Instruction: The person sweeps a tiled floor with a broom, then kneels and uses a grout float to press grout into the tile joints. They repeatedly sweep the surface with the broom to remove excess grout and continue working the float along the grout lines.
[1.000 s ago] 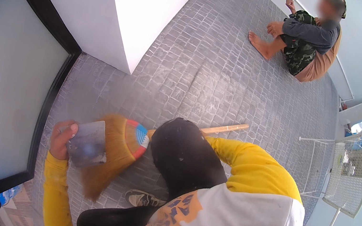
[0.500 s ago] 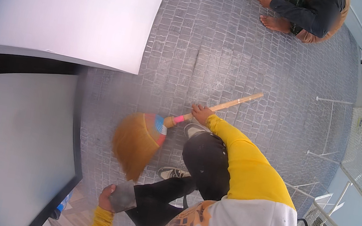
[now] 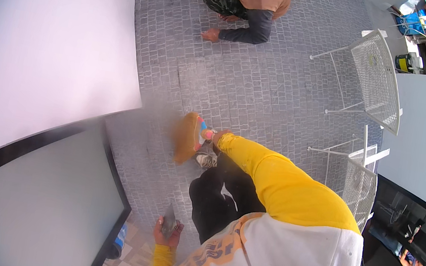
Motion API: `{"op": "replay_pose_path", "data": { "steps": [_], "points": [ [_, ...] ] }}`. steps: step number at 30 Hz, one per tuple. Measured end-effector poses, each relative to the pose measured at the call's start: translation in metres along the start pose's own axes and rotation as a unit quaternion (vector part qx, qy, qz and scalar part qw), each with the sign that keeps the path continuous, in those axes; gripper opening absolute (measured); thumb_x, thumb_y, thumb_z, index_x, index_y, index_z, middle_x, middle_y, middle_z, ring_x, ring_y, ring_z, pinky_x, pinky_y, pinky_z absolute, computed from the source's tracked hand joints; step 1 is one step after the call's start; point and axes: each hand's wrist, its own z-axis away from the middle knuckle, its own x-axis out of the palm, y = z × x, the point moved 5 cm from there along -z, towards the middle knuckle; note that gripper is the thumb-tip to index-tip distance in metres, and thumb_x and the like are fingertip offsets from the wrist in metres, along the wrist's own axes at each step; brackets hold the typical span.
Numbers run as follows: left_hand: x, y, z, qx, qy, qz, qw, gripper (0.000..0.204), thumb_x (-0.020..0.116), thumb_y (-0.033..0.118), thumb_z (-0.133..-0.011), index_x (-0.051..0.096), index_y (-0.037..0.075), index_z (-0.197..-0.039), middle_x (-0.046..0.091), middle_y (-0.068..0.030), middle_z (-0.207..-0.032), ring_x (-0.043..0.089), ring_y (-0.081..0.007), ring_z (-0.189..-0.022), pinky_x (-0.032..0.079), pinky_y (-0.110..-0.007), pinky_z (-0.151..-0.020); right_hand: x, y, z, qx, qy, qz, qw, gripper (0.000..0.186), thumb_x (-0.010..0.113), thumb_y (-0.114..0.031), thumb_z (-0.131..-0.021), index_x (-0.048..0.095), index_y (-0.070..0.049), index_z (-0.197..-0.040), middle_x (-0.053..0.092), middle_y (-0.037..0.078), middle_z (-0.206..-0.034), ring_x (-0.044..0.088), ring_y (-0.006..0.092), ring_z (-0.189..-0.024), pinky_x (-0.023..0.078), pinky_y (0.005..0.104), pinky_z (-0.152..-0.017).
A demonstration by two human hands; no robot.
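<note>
My right hand [image 3: 217, 138] is closed round the handle of a broom [image 3: 186, 138] low over the paved floor. Its straw-coloured bristles fan out to the left, with a pink, blue and white band where they join the handle; most of the handle is hidden behind my hand and yellow sleeve. Lower in the picture, my left hand [image 3: 170, 232] grips a flat grey plate-like thing [image 3: 169, 222], tilted almost edge-on. What kind of thing it is, I cannot make out. My shoe [image 3: 206, 160] stands close beside the broom.
A person [image 3: 252, 9] squats ahead, one hand down at the grey paving [image 3: 283, 88]. A big white block [image 3: 67, 22] and a dark-framed panel [image 3: 47, 200] stand at left. White mesh chairs [image 3: 377, 73] stand at right, near a dark glossy panel [image 3: 412, 231].
My view has swung round, and the squatting person now appears further left. The broom's handle no longer shows beyond my right hand. The grey thing in my left hand has turned from face-on to nearly edge-on.
</note>
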Motion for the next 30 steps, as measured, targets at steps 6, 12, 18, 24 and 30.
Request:
{"op": "replay_pose_path", "data": {
  "steps": [6, 12, 18, 24, 30],
  "points": [
    [0.073, -0.021, 0.057, -0.007, -0.079, -0.064, 0.995, 0.025, 0.054, 0.033, -0.093, 0.064, 0.011, -0.103, 0.071, -0.0068, -0.093, 0.066, -0.0270, -0.080, 0.051, -0.045, -0.079, 0.008, 0.142, 0.203, 0.162, 0.036, -0.128, 0.978, 0.045, 0.071, -0.027, -0.075, 0.066, -0.011, -0.116, 0.069, 0.017, -0.107, 0.067, 0.0305, -0.102, 0.053, 0.0420, -0.084],
    [0.147, -0.032, 0.095, 0.017, -0.098, -0.152, 0.983, 0.029, 0.056, 0.034, -0.092, 0.063, 0.009, -0.103, 0.070, -0.0102, -0.097, 0.066, -0.0270, -0.081, 0.052, -0.044, -0.077, 0.021, 0.264, 0.330, 0.192, 0.008, -0.196, 0.962, 0.050, 0.072, -0.029, -0.072, 0.065, -0.005, -0.116, 0.068, 0.019, -0.106, 0.066, 0.0303, -0.103, 0.052, 0.0410, -0.087],
    [0.287, -0.092, 0.097, 0.015, -0.092, -0.191, 0.977, 0.036, 0.056, 0.040, -0.093, 0.061, 0.008, -0.106, 0.068, -0.0094, -0.095, 0.065, -0.0254, -0.083, 0.053, -0.044, -0.078, 0.032, 0.390, 0.371, 0.184, 0.070, -0.481, 0.854, 0.043, 0.072, -0.031, -0.074, 0.068, -0.007, -0.109, 0.070, 0.017, -0.096, 0.069, 0.0282, -0.088, 0.054, 0.0402, -0.079],
    [0.504, -0.197, 0.075, -0.032, -0.154, -0.244, 0.957, 0.048, 0.057, 0.046, -0.093, 0.054, 0.005, -0.118, 0.063, -0.0118, -0.093, 0.061, -0.0259, -0.090, 0.052, -0.044, -0.080, -0.055, 0.470, 0.468, 0.116, 0.048, -0.808, 0.576, 0.031, 0.065, -0.025, -0.082, 0.058, -0.002, -0.102, 0.063, 0.011, -0.072, 0.060, 0.0208, -0.055, 0.050, 0.0341, -0.049],
    [0.672, -0.247, 0.052, -0.085, -0.286, -0.224, 0.928, 0.036, 0.052, 0.036, -0.097, 0.055, 0.007, -0.118, 0.066, -0.0111, -0.108, 0.064, -0.0276, -0.096, 0.053, -0.043, -0.080, -0.181, 0.523, 0.516, 0.056, 0.006, -0.847, 0.528, 0.031, 0.059, -0.031, -0.089, 0.056, -0.007, -0.107, 0.062, 0.005, -0.076, 0.056, 0.0113, -0.058, 0.046, 0.0260, -0.050]
  ]
}}
